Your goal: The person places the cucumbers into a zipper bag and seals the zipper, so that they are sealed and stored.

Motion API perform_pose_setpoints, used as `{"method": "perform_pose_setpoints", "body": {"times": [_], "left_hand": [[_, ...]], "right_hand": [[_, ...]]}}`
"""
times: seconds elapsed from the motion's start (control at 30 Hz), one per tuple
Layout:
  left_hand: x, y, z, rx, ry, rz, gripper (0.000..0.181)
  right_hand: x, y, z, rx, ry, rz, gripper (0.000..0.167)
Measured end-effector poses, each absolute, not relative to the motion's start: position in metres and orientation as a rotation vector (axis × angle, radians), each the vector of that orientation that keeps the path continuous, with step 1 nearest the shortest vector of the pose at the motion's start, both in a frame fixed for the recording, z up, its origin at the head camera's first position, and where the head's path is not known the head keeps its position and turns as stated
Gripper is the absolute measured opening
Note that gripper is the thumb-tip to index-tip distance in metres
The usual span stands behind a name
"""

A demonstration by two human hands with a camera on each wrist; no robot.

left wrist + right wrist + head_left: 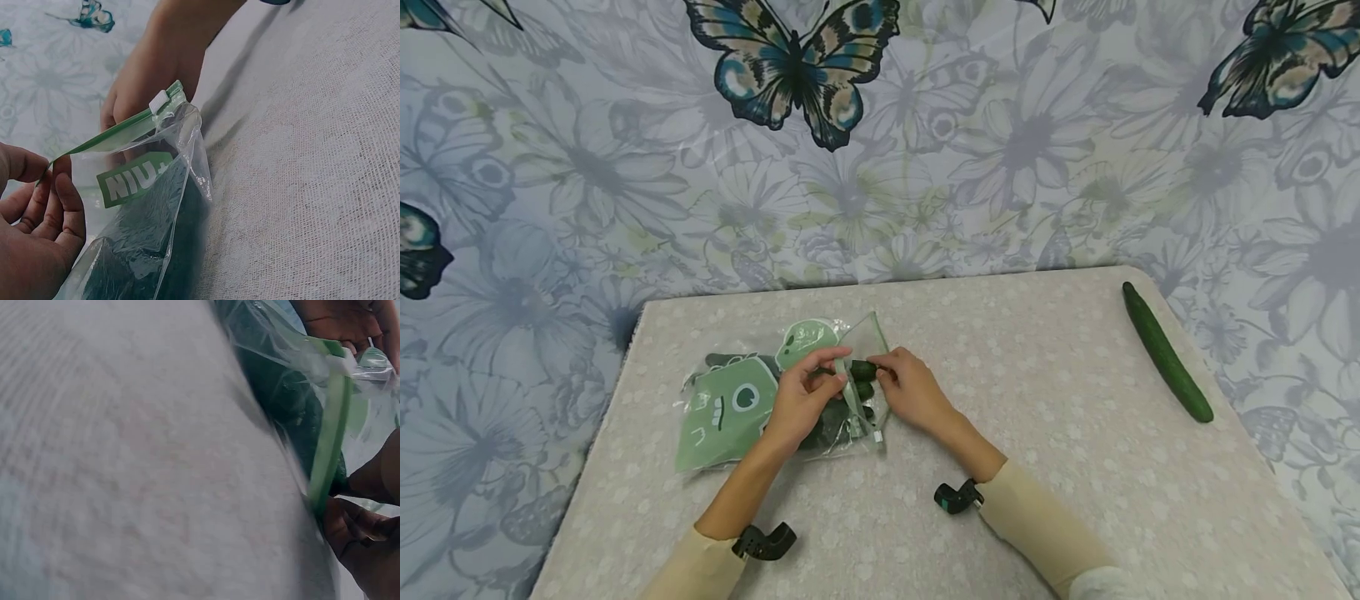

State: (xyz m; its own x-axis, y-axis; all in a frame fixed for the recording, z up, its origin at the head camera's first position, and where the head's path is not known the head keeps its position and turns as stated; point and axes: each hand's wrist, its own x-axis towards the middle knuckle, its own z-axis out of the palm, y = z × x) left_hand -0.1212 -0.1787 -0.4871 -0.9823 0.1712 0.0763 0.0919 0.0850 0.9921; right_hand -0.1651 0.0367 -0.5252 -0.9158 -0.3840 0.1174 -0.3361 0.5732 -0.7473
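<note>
A clear zip bag (722,425) with a green cartoon print lies on the left part of the table, several dark green cucumbers showing inside it. Its mouth faces right and stands apart. With thumb and fingertips, my left hand (805,392) pinches one lip of the mouth, a green zip strip (112,130) with a white slider (159,102). At the mouth my right hand (917,387) pinches the end of a cucumber (863,371) that pokes past the lip. In the right wrist view, the green strip (332,431) runs right beside those fingertips (337,515).
One loose cucumber (1167,352) lies near the table's right edge. A pale patterned cloth covers the table (1037,358). Behind it hangs a butterfly and flower print backdrop (925,167). Each wrist wears a black camera mount (765,542).
</note>
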Motion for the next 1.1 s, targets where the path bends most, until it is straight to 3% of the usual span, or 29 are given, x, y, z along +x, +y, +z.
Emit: {"method": "perform_pose_setpoints", "body": {"times": [0.37, 1.1], "left_hand": [[-0.122, -0.176, -0.484, 0.265, 2.272, 2.072, 0.042], [-0.122, -0.18, -0.486, 0.228, 2.275, 2.068, 0.04]], "right_hand": [[-0.16, 0.088, -0.512, -0.626, 2.586, -1.385, 0.038], [-0.108, 0.301, -0.501, -0.204, 2.941, -1.235, 0.034]]}}
